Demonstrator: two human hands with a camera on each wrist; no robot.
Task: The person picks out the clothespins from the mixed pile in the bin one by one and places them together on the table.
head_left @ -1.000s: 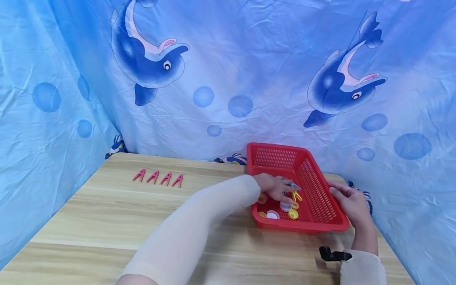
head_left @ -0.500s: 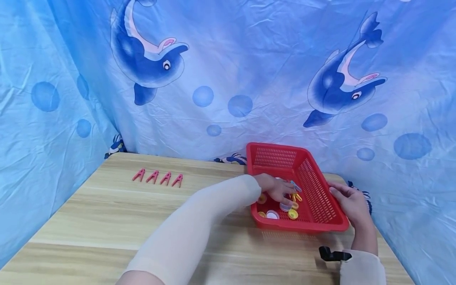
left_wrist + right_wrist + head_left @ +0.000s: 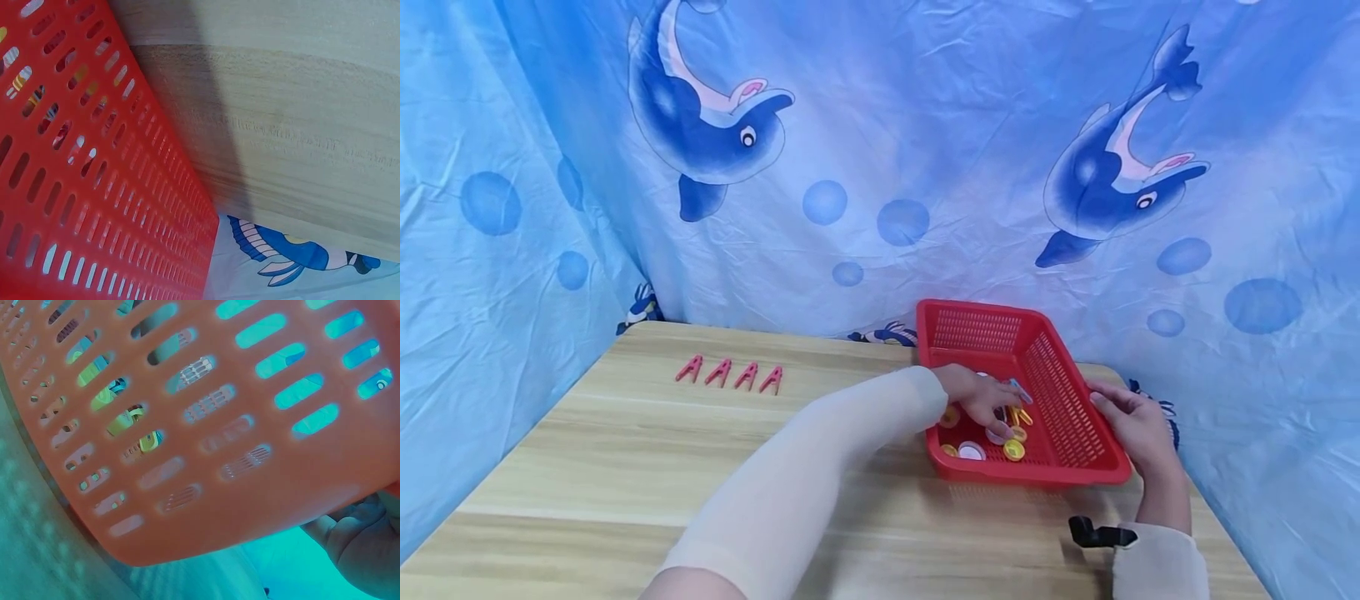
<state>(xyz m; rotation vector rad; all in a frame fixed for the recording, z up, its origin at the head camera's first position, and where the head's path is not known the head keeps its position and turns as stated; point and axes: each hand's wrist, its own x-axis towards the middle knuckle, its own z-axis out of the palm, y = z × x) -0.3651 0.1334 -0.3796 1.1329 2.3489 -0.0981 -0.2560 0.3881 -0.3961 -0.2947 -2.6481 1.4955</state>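
My left hand [image 3: 981, 400] reaches down into a red plastic basket [image 3: 1030, 473], its fingers spread over small things on the basket's floor. Beside the fingertips lie a blue clothespin [image 3: 1019, 390] and a yellow clothespin [image 3: 1022, 417]. A yellow cap [image 3: 1013, 450] and a white cap [image 3: 972, 451] sit nearer the front wall. What is under the palm is hidden. My right hand [image 3: 1138, 425] grips the basket's right rim, with the thumb on top and fingers below. In the right wrist view, part of that hand [image 3: 362, 540] shows under the rim.
Several red clothespins [image 3: 748, 376] stand in a row on the wooden table [image 3: 625, 467], at the back left. A blue curtain [image 3: 865, 150] printed with dolphins hangs behind the table and along its sides. A black bracket [image 3: 1101, 533] sticks out from the right sleeve.
Inside the basket the left hand's fingers have shifted slightly among the small things. The right hand keeps its grip on the rim, and the basket stays in place.
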